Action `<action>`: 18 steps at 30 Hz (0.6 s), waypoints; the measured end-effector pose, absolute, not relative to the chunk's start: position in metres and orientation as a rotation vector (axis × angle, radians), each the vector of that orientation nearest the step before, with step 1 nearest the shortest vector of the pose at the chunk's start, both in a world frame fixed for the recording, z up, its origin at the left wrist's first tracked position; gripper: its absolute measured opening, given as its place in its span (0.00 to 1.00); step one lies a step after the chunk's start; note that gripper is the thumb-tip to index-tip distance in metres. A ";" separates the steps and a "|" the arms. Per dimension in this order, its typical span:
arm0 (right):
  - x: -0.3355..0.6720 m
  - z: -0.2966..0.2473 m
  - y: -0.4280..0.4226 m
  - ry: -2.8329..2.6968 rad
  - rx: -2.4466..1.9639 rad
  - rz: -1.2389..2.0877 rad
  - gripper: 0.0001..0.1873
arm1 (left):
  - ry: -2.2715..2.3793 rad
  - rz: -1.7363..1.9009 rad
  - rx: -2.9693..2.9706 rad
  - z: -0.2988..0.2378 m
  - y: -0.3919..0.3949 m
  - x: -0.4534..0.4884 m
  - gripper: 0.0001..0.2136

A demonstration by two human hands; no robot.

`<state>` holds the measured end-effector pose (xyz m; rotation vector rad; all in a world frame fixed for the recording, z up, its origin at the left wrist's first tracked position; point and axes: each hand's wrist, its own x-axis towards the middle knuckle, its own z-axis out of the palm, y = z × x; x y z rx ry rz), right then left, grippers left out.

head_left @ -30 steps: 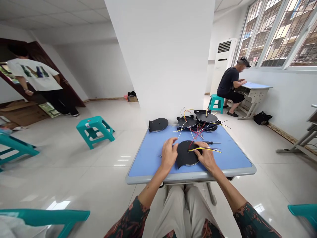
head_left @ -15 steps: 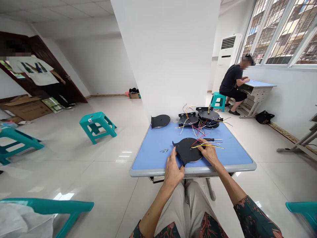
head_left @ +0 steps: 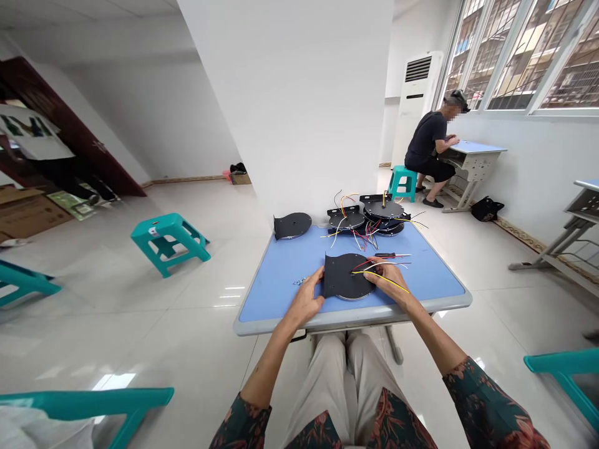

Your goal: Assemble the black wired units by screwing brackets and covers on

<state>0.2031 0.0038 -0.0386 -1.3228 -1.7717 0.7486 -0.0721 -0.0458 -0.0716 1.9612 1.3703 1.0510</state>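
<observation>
Half-curled, the left hand [head_left: 304,298] braces the edge of a flat black metal disc [head_left: 341,277] on the blue counter [head_left: 281,305] — pinning it steady, it seems — while the right hand [head_left: 390,282], fingers closed, pinches thin yellow wires [head_left: 402,287] lying across the disc.

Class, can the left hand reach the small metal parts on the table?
Probably yes: the left hand sits at the edge of the black disc, just beside the metal parts, and nothing stands between them.
</observation>
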 end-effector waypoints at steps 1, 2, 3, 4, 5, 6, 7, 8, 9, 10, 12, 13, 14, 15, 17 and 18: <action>0.203 -0.039 0.003 -1.766 -1.323 0.748 0.28 | 1.393 1.057 1.970 -0.071 -0.048 -0.071 0.43; 0.203 -0.040 0.003 -1.762 -1.323 0.743 0.27 | 1.429 1.078 1.978 -0.072 -0.052 -0.069 0.44; 0.203 -0.041 0.003 -1.761 -1.324 0.733 0.27 | 1.474 1.108 1.985 -0.072 -0.058 -0.066 0.44; 0.203 -0.042 0.004 -1.763 -1.327 0.722 0.26 | 1.514 1.138 1.998 -0.073 -0.064 -0.061 0.45; 0.204 -0.043 0.005 -1.767 -1.331 0.716 0.26 | 1.545 1.158 2.018 -0.073 -0.071 -0.056 0.46; 0.205 -0.043 0.006 -1.772 -1.336 0.719 0.26 | 1.570 1.162 2.037 -0.073 -0.077 -0.050 0.46; 0.206 -0.043 0.007 -1.775 -1.337 0.734 0.26 | 1.586 1.155 2.061 -0.072 -0.081 -0.045 0.46; 0.207 -0.043 0.009 -1.769 -1.328 0.760 0.26 | 1.603 1.149 2.078 -0.071 -0.084 -0.040 0.45; 0.208 -0.042 0.010 -1.749 -1.308 0.795 0.26 | 1.624 1.151 2.077 -0.070 -0.086 -0.036 0.44; 0.208 -0.040 0.012 -1.714 -1.282 0.835 0.26 | 1.650 1.162 2.062 -0.069 -0.085 -0.033 0.43; 0.206 -0.035 0.015 -1.630 -1.237 0.914 0.27 | 1.707 1.190 2.005 -0.068 -0.082 -0.030 0.42; 0.205 -0.032 0.017 -1.597 -1.229 0.951 0.27 | 1.733 1.196 1.980 -0.068 -0.080 -0.029 0.42; 0.204 -0.029 0.018 -1.582 -1.232 0.989 0.28 | 1.756 1.191 1.965 -0.068 -0.078 -0.028 0.42; 0.202 -0.027 0.018 -1.584 -1.241 1.025 0.29 | 1.779 1.176 1.959 -0.067 -0.077 -0.027 0.43; 0.200 -0.024 0.018 -1.600 -1.273 1.062 0.31 | 1.832 1.139 1.968 -0.067 -0.077 -0.023 0.45; 0.199 -0.024 0.016 -1.607 -1.289 1.060 0.31 | 1.863 1.132 1.980 -0.067 -0.078 -0.021 0.45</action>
